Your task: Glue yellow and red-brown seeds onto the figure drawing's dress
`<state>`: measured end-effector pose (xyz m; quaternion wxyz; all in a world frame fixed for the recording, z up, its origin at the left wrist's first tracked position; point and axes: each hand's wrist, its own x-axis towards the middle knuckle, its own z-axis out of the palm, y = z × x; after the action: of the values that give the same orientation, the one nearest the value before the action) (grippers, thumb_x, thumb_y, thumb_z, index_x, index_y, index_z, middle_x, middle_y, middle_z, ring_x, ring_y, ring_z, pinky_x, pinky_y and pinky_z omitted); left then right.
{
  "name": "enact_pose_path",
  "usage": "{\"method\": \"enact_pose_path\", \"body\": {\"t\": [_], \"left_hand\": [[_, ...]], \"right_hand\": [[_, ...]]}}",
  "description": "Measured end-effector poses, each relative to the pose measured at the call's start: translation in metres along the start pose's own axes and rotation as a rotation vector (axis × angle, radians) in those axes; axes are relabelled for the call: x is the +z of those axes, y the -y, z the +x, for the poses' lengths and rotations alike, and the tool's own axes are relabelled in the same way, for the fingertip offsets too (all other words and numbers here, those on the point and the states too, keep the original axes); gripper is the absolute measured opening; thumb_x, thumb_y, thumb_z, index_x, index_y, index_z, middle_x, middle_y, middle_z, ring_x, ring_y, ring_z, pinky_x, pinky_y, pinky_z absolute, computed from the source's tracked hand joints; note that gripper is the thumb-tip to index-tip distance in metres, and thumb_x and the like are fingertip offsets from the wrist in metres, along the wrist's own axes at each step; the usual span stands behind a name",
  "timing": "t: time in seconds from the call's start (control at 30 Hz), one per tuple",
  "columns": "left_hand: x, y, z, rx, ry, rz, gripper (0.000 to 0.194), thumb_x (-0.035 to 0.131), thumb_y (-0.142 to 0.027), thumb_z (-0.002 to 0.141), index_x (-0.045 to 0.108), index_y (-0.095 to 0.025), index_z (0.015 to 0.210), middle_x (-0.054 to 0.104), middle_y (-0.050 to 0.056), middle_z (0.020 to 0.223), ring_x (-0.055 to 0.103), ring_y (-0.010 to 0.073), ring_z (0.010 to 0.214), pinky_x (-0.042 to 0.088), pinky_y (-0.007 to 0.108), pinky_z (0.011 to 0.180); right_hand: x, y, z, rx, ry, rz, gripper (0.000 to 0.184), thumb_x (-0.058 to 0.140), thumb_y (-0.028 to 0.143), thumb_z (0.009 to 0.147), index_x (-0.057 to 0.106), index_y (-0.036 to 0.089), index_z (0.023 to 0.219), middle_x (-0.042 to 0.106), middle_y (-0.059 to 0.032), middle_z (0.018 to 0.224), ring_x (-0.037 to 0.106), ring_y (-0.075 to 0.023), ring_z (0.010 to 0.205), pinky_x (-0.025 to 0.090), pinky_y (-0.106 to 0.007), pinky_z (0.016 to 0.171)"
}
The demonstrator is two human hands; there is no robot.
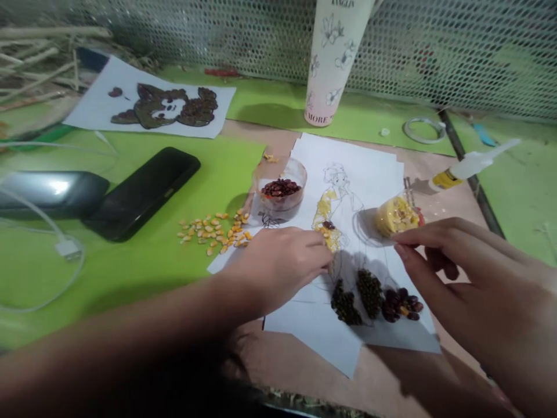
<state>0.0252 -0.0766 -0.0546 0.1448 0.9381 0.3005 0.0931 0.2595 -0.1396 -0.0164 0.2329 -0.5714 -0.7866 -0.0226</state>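
A line drawing of a robed figure (343,200) lies on white paper, its sleeve partly covered with yellow bits and a dark red bean. Over its lower left, my left hand (289,258) is closed in a pinch; what its fingertips hold is hidden. My right hand (474,278) has thumb and forefinger brought together beside a clear cup of yellow bits (398,216); I cannot make out anything between them. Below the figure are two dark green bean clusters (369,293) and a cluster of dark red beans (402,305). A clear cup of red beans (281,191) stands left of the drawing.
Loose corn kernels (215,231) lie left of the paper. Farther left are a black phone (143,194) and a white cable (67,248). Behind stand a floral tumbler (335,64) and a finished bean picture (174,107). A glue bottle (470,165) and tape roll (424,130) are at right.
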Motion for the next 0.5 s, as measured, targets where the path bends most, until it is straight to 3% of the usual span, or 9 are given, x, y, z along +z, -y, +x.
{"method": "enact_pose_path", "body": {"t": [0.1, 0.17, 0.43, 0.5], "left_hand": [[0.0017, 0.0015, 0.0005, 0.002, 0.004, 0.013, 0.013, 0.06, -0.03, 0.096, 0.07, -0.025, 0.089, 0.07, -0.005, 0.091, 0.065, 0.0142, 0.08, 0.031, 0.031, 0.056], [0.0021, 0.0018, 0.0007, -0.004, 0.016, 0.009, 0.016, 0.058, -0.031, 0.098, 0.07, -0.026, 0.089, 0.07, -0.004, 0.091, 0.065, 0.0136, 0.08, 0.03, 0.031, 0.056], [-0.0033, -0.0012, 0.0017, -0.011, 0.025, 0.014, 0.018, 0.056, -0.031, 0.098, 0.071, -0.025, 0.091, 0.068, -0.002, 0.091, 0.063, 0.0136, 0.078, 0.032, 0.03, 0.056], [-0.0036, -0.0024, 0.0004, 0.001, 0.011, 0.019, 0.019, 0.054, -0.031, 0.098, 0.071, -0.024, 0.092, 0.068, -0.001, 0.091, 0.063, 0.0141, 0.077, 0.032, 0.03, 0.056]], "right_hand": [[-0.0008, 0.0003, 0.0003, -0.022, -0.039, 0.005, 0.006, 0.057, 0.021, 0.097, 0.063, 0.023, 0.095, 0.067, -0.0003, 0.088, 0.065, -0.0143, 0.08, 0.049, -0.03, 0.077], [-0.0008, -0.0001, -0.0014, 0.008, -0.031, -0.009, 0.006, 0.057, 0.023, 0.097, 0.063, 0.023, 0.095, 0.069, -0.0002, 0.09, 0.066, -0.0156, 0.083, 0.049, -0.031, 0.074], [0.0025, -0.0086, -0.0094, -0.031, 0.054, -0.055, 0.018, 0.053, 0.031, 0.097, 0.065, 0.031, 0.11, 0.073, -0.0027, 0.105, 0.068, -0.0194, 0.072, 0.045, -0.036, 0.061], [0.0041, -0.0077, -0.0082, 0.001, 0.066, -0.034, 0.021, 0.055, 0.032, 0.096, 0.066, 0.031, 0.113, 0.074, -0.0035, 0.099, 0.065, -0.0185, 0.064, 0.044, -0.034, 0.056]]}}
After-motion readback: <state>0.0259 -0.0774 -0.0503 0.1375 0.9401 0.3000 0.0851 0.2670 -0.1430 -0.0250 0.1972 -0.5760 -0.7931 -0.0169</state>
